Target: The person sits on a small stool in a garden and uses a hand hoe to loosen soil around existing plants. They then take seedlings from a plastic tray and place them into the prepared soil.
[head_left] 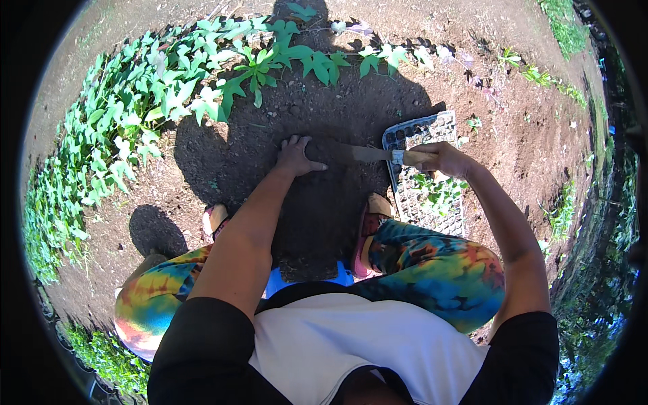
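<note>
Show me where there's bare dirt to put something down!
Bare dirt lies right of the seed tray, before the weeds. Another patch lies between the leafy vines and left shoe. The middle is crowded: the left hand spreads over the dirt, the right hand holds a tool pointing toward it.

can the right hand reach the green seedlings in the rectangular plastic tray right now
Probably: nothing visible separates the right hand from the green seedlings, though a wooden-handled, metal-bladed hand tool fills its grip.

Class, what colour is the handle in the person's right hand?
The handle is light brown, best seen in the head view.
</note>
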Demonstrator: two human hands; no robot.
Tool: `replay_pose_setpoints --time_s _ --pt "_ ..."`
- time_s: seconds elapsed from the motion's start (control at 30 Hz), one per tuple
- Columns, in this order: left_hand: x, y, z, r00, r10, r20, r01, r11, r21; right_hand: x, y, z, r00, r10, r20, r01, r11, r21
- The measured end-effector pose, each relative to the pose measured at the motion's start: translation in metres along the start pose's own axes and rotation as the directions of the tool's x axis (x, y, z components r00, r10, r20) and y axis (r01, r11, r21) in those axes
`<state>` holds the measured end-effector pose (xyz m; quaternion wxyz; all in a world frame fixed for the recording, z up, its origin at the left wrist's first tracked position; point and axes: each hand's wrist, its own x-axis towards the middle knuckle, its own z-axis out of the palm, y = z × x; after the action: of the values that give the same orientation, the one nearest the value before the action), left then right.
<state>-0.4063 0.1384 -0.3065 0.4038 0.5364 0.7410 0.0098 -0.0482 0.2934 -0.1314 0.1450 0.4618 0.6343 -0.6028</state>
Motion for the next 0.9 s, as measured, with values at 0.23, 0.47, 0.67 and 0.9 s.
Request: replay_pose_setpoints --time_s 0.23,0.47,0.67,0.9 --pt "0.030 -0.019 0.010 0.950 0.086 0.299 -0.084 0.996 -0.018 -0.038 -0.013 0.044 0.999 0.031 -0.026 -0.034 0.993 -0.114" --pt "-0.015 -0.005 -0.015 0.924 0.147 0.353 -0.148 0.989 -0.025 -0.086 -0.036 0.072 0.999 -0.027 -0.027 0.018 0.952 -0.306" --pt "-0.101 0.009 -0.047 0.771 0.132 0.623 -0.196 0.980 0.034 -0.140 -0.088 0.074 0.972 -0.204 0.118 0.235 0.831 -0.505" --pt "-0.136 0.012 -0.068 0.632 0.030 0.774 -0.174 0.979 0.104 -0.179 -0.149 0.105 0.864 -0.426 0.270 0.415 0.295 -0.861"
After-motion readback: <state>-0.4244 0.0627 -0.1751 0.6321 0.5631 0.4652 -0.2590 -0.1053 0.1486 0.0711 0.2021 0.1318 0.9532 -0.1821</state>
